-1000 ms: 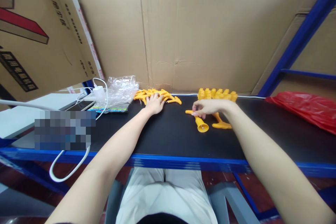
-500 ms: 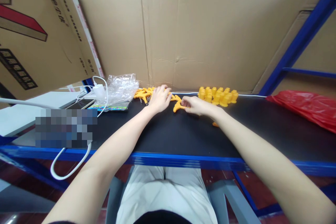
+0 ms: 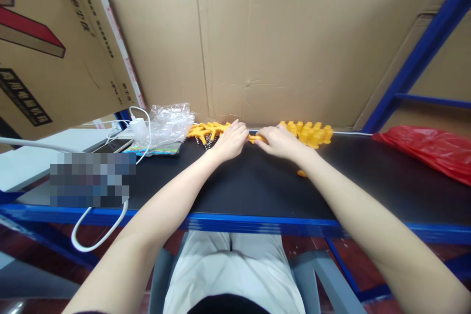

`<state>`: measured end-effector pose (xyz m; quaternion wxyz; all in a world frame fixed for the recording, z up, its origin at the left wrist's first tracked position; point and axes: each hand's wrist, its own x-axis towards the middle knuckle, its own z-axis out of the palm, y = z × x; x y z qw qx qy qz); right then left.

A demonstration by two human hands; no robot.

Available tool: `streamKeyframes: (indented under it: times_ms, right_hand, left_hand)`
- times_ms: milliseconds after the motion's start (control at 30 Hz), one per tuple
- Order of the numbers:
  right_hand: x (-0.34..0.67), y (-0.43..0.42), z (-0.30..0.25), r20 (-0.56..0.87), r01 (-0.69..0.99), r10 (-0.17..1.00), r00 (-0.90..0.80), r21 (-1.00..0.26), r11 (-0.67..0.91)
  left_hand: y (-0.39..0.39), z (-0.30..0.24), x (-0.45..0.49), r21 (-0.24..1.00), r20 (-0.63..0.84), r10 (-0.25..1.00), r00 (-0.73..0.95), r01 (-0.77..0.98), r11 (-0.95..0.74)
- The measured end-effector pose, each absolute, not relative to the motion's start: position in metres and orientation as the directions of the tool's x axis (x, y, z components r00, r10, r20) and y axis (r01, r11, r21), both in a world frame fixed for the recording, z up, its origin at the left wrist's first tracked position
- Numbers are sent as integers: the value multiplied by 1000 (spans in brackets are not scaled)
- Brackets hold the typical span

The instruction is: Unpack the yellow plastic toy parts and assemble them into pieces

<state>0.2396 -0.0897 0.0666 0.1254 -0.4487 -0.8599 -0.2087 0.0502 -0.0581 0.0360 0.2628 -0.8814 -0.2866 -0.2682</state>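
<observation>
A heap of flat orange plastic pieces (image 3: pixel 206 131) lies at the back of the black shelf top (image 3: pixel 235 191). My left hand (image 3: pixel 232 140) rests at the heap's right end, fingers curled over one of the orange pieces (image 3: pixel 256 138). My right hand (image 3: pixel 278 141) meets it from the right and pinches the same piece. Behind my right hand stands a cluster of upright yellow plastic parts (image 3: pixel 311 133). A bit of another orange part (image 3: pixel 301 173) shows beside my right forearm.
A crumpled clear plastic bag (image 3: pixel 169 125), a white charger with cable (image 3: pixel 139 129) and a phone (image 3: pixel 112 145) sit at the left. A red plastic bag (image 3: pixel 427 149) lies at the right. Cardboard walls (image 3: pixel 279 44) close the back; the blue shelf edge (image 3: pixel 257 224) runs near me.
My right hand left the orange cone-shaped parts near the front and moved back and left to the heap. My left hand shifted right along the heap until both hands met on one piece.
</observation>
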Motion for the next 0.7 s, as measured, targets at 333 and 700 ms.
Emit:
streamKeyframes:
  times_ms: [333,700]
  right_hand:
    - [238,-92,69,453,813,675,-582,337,475]
    - [232,-96,67,325,837,776,-541,300,458]
  left_hand:
    - [-64,42,54,-178,571,514,640,707,-684]
    - [-64,41,51,-179,507,545,668,700,-691]
